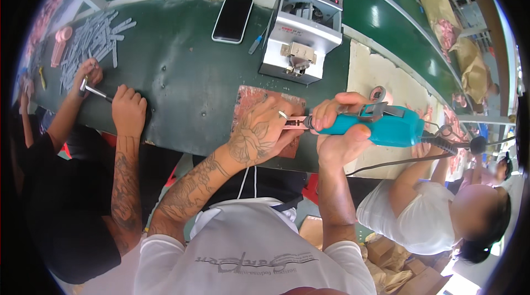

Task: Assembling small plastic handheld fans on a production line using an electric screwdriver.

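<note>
My left hand (262,126) grips a small pink plastic part (296,123) with dark pieces inside it, over a reddish-brown pad (243,99) on the bench. In my right hand (342,137) is a teal electric screwdriver (395,128), lying nearly level with its tip pointing left. The tip end meets or nearly meets the right end of the pink part; my fingers hide the exact contact. A cable runs from the screwdriver's rear toward the right.
Behind the pad stands a silver screw feeder (301,35), with a blue-handled tool (255,45) and a phone (232,19) to its left. A co-worker at left holds a hammer (96,89) near piled grey strips (91,44). Another person (414,212) sits right, near a pink roll (379,94).
</note>
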Tool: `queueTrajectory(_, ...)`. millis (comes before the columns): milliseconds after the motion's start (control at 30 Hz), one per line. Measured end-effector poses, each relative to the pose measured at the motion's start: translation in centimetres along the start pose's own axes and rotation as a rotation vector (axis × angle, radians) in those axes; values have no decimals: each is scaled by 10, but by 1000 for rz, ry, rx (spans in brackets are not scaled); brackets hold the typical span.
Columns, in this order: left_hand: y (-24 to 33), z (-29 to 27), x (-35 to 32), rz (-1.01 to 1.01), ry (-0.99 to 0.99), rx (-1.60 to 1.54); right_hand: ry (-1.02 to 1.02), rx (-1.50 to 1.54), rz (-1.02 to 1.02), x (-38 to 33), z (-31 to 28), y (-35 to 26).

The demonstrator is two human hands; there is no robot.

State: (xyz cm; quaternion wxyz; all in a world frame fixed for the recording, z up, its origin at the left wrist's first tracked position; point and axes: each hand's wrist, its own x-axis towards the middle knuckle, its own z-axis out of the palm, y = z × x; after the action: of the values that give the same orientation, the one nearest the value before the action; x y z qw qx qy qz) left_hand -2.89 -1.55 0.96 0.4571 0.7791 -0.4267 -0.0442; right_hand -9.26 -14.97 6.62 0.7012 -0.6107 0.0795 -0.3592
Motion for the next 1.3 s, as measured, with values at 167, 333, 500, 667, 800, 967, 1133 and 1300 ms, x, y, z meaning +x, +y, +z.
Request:
queueTrajectory(167, -2, -6, 3, 130, 43, 84, -8, -22, -20, 5, 7, -1)
queueTrajectory(333, -4, -30, 15, 40, -82, 6, -30, 119, -79, 35, 12, -16)
queueTrajectory(500, -19, -15, 15, 182, -76, 126, -29, -62, -145, 70, 29, 21)
queueTrajectory(667, -27, -14, 4, 371, -72, 181, -33, -17, -181, 88, 45, 41)
queueTrajectory(800, -20, -14, 5, 264, -49, 159, -58, 17, -158, 80, 39, 52)
queueTrajectory(967, -31, -13, 10, 237, -78, 170, -97, -146, -15, 74, 37, 42)
queueTrajectory(1133, -26, -10, 12, 232, -70, 138, -54, -156, -55, 44, 11, 11)
queueTrajectory(1300, -22, -15, 12, 228, -43, 154, -57, -199, -9, 28, 2, 9)
